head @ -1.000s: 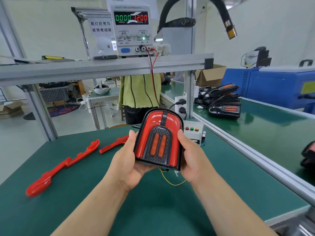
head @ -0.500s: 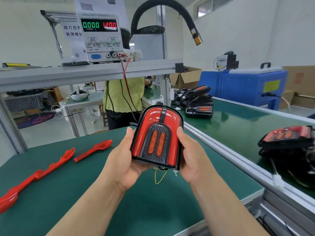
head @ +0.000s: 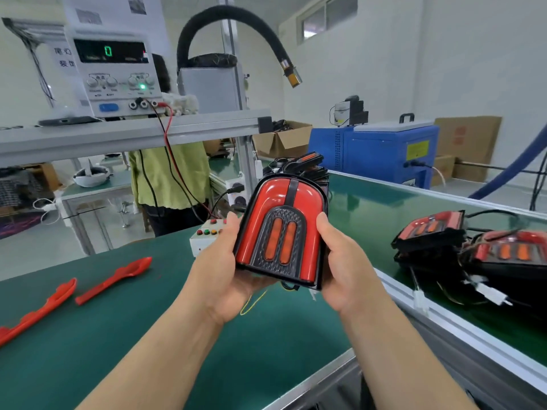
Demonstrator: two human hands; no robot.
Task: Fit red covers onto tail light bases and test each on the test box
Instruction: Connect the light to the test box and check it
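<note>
Red tail light (head: 281, 229), black honeycomb centre, orange strips.

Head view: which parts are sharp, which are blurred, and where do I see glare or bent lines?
In the head view the tail light is sharp, with soft glare on its red cover; the power supply display is smeared, only a green 0 readable; the shelf rail slants, likely from the wide lens.

This is a factory work room. A green desk (head: 88, 335) sits beside a long green belt (head: 370, 208) with metal rails. A power box (head: 118, 75) with a lit number stands on a metal shelf (head: 118, 137). Tail lights (head: 432, 232) pile up on the belt, near a blue machine (head: 379, 152) and cardboard boxes (head: 470, 137)
</note>
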